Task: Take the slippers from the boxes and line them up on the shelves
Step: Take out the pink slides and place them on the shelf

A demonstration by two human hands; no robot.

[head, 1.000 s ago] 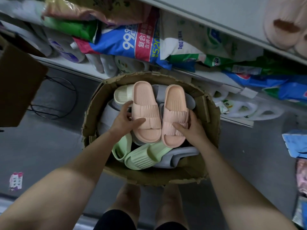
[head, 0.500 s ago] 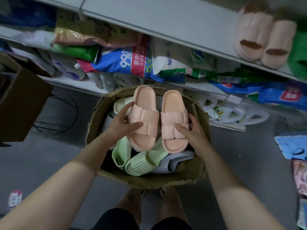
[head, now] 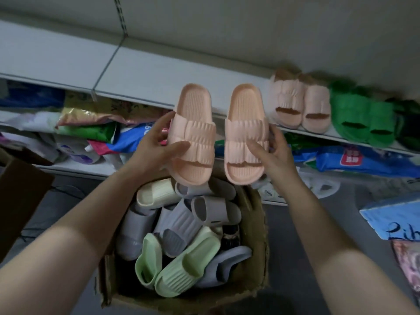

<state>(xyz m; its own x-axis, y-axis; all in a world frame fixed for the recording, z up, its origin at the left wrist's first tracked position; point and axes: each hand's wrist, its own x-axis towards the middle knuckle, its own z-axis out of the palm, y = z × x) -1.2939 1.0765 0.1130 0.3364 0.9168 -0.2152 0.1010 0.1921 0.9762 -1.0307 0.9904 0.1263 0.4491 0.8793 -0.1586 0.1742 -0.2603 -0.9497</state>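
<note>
My left hand [head: 154, 146] grips one pink slipper [head: 193, 123] and my right hand [head: 272, 151] grips the other pink slipper [head: 245, 119]. Both are held side by side in the air, above the cardboard box [head: 254, 280] and in front of the white shelf [head: 159, 71]. The box holds several grey, cream and light green slippers [head: 181, 269]. On the shelf to the right stand a pink pair [head: 300, 103] and a green pair [head: 361, 119].
A lower shelf [head: 75, 164] is packed with coloured bags and bottles. A brown carton [head: 20, 196] stands at the left. Blue packages [head: 391, 214] lie on the grey floor at the right.
Both hands have lifted the pink pair out of the box and up toward the shelf. The view has tilted upward, showing more of the shelf.
</note>
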